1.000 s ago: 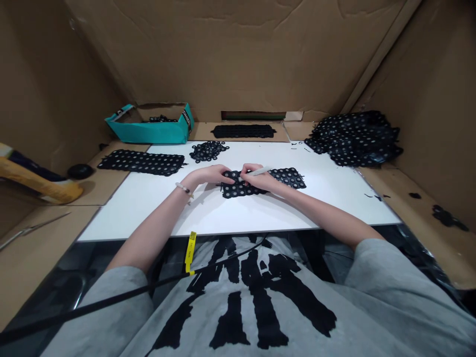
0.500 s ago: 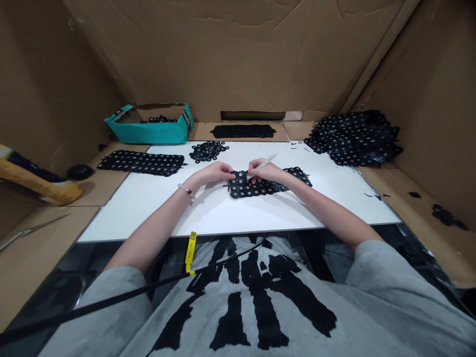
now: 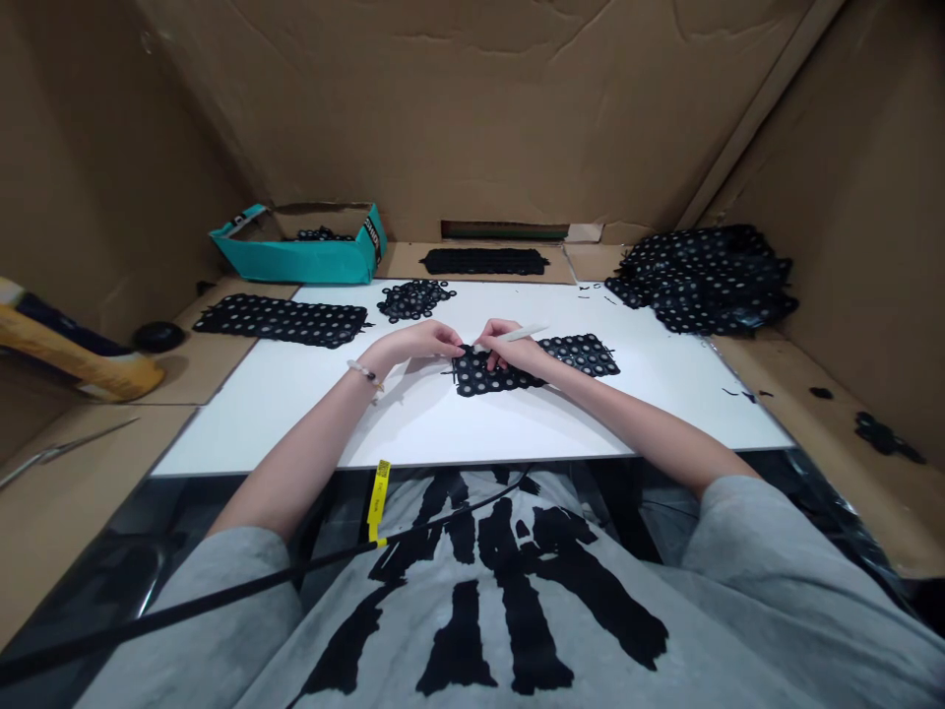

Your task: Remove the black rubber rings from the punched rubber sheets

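Note:
A black perforated sheet with rows of round grey dots (image 3: pixel 535 362) lies on the white board, its edges ragged with small cut tabs. My right hand (image 3: pixel 513 347) rests on the sheet's middle, pinching a slim white pen-like tool (image 3: pixel 526 334) whose tip points to the upper right. My left hand (image 3: pixel 420 342) reaches in from the left, its fingertips holding the sheet's upper left corner. Part of the sheet is hidden under my right hand. A beaded bracelet (image 3: pixel 361 370) circles my left wrist.
The white board (image 3: pixel 258 423) holds a pile of black rings (image 3: pixel 415 300). A dotted black sheet (image 3: pixel 281 320) lies at left, a teal box (image 3: pixel 310 262) and black strip (image 3: pixel 484 261) stand behind, and a heap of sheets (image 3: pixel 701 281) sits at right. Cardboard walls surround the bench.
The sheet has shifted right since a second ago. The white tool has swung from steeply raised to a flatter angle, and my right hand has moved slightly left.

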`<state>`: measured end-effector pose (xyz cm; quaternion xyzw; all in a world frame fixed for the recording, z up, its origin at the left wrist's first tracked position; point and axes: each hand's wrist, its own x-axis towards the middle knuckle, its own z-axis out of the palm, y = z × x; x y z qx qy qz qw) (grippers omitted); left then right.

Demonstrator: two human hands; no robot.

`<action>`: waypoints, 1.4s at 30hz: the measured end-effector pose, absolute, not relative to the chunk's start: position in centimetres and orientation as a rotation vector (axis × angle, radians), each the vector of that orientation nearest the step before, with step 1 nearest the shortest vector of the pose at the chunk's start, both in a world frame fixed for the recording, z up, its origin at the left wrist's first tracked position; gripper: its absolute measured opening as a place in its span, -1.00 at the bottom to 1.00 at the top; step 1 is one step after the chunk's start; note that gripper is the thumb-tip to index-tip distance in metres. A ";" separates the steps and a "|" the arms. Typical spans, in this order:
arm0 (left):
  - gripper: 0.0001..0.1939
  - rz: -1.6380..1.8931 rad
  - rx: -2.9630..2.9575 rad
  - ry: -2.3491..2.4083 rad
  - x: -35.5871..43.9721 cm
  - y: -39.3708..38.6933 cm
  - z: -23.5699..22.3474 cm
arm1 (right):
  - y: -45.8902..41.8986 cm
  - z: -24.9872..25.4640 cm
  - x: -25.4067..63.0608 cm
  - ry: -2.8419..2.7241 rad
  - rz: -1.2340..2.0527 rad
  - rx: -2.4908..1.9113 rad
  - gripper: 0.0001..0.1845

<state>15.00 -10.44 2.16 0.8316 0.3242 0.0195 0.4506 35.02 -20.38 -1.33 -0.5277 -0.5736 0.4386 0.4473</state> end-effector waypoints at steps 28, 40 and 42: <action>-0.64 -0.026 1.894 0.775 15.2 -11.1 2.6 | -21.8 -1.2 33.9 -1.633 0.672 -1.439 -0.87; -0.60 -0.067 2.263 0.762 15.2 -10.9 2.3 | -21.3 -1.1 34.7 -1.425 0.983 -1.358 -0.87; -0.57 -0.087 2.282 0.759 15.2 -10.9 2.1 | -21.2 -1.3 34.9 -1.414 1.030 -1.344 -0.86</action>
